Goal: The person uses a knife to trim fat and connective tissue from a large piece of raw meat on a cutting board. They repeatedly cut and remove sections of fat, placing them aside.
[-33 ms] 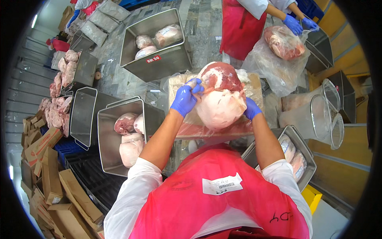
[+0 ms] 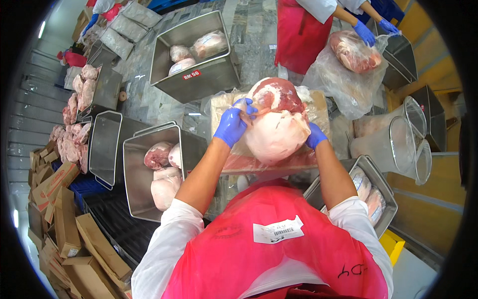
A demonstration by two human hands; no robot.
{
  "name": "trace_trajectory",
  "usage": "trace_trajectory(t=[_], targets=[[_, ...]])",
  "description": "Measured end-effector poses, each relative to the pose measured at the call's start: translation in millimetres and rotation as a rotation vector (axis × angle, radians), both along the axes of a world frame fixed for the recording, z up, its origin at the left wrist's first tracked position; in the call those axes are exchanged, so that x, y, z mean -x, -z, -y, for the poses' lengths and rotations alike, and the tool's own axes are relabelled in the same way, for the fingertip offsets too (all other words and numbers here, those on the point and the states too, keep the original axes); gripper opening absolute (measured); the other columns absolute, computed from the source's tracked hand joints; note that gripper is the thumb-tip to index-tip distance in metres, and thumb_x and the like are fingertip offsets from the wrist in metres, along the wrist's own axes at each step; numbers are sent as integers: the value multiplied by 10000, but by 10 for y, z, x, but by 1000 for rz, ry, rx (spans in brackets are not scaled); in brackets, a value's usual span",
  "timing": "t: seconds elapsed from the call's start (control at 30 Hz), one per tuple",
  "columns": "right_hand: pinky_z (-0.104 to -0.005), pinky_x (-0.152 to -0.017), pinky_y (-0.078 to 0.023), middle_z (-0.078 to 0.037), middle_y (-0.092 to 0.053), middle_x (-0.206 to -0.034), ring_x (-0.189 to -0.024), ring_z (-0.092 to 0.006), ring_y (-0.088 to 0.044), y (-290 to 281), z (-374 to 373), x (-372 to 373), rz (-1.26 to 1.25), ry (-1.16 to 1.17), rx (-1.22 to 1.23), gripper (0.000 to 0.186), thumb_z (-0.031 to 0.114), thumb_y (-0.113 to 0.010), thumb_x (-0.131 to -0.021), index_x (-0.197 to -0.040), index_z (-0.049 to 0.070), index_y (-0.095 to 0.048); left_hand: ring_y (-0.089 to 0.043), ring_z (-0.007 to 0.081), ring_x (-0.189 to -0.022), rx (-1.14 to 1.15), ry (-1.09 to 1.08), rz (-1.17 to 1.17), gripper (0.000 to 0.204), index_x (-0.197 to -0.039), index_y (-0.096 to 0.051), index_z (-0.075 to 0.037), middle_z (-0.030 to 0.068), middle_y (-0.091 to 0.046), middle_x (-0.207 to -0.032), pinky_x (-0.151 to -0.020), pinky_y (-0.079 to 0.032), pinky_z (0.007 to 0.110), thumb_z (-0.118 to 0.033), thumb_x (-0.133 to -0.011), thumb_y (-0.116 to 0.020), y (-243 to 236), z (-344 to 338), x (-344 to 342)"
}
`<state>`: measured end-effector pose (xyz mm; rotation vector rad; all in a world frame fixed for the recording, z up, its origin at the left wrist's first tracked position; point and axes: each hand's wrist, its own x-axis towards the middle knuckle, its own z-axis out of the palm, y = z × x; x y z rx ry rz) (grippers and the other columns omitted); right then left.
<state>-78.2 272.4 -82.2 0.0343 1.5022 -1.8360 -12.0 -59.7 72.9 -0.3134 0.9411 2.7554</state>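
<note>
A large raw pork leg [image 2: 276,133], with a pale fat side toward me and dark red meat at its far end, sits between my hands above a plastic-covered work surface [image 2: 239,162]. My left hand [image 2: 234,122], in a blue glove, is closed on a flap of meat at its left edge. Against the right side rests my right hand [image 2: 315,135], also blue-gloved; its fingertips are hidden behind the leg, and it supports that side. Beyond the leg, clear plastic film covers part of the surface.
Metal bins with meat stand at far left [image 2: 196,82], near left [image 2: 133,174] and right [image 2: 383,192]. Clear plastic bags on hoops [image 2: 383,144] are at right. Across from me a co-worker's gloved hand [image 2: 365,34] is at a bagged meat piece [image 2: 356,52]. Flattened cardboard boxes [image 2: 64,219] lie left.
Almost nothing differs. The co-worker's gloved hand by the bagged meat is slightly lower, and my left fingers have shifted a little on the flap.
</note>
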Motion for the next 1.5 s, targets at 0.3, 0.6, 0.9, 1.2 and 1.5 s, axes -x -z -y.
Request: trace_trajectory(t=[0.3,0.6,0.9,1.2,1.5], targets=[[-459,-1096,-491,-101,-563,-1469,-1283,-300,-577,-844,383,-529,641,446,379,571,509,-530,-1043,-1476,137,-509,-608,168,-762,287,-100,191,126,-1123,-590,-46,118,-634,-916,-556,-500,150,-152,-1061,-559,157,-303,495],[-438,-951,-503,-162,-678,-1150,-1070,-305,-636,-461,-34,-774,-678,180,-714,462,346,-737,-907,-1223,22,-643,-579,204,-704,674,-225,260,183,-1121,-626,-34,104,-661,-857,-641,-503,310,-139,-1044,-498,58,245,670],[-527,-913,-492,-220,-609,-1085,-1075,-426,-589,-92,-770,-1158,-817,190,-1240,430,234,-766,-842,-1167,20,-582,-633,193,-792,863,-409,457,307,-1091,-704,-5,76,-686,-929,-742,-527,321,-89,-939,-450,1097,1251,137],[-509,-826,-499,-218,-608,-979,-909,-431,-614,-116,-1012,-1423,-697,313,-1147,280,220,-738,-884,-985,13,-580,-666,231,-987,1026,-315,549,395,-1205,-691,38,166,-718,-1105,-868,-530,372,-250,-1005,-508,758,919,127],[-351,-676,-527,-157,-697,-792,-705,-205,-672,-722,-1111,-1679,-469,315,-849,253,209,-731,-933,-1032,-22,-701,-663,255,-1008,820,-247,503,474,-1281,-640,61,199,-690,-1179,-876,-533,366,-313,-1013,-525,859,797,305]])
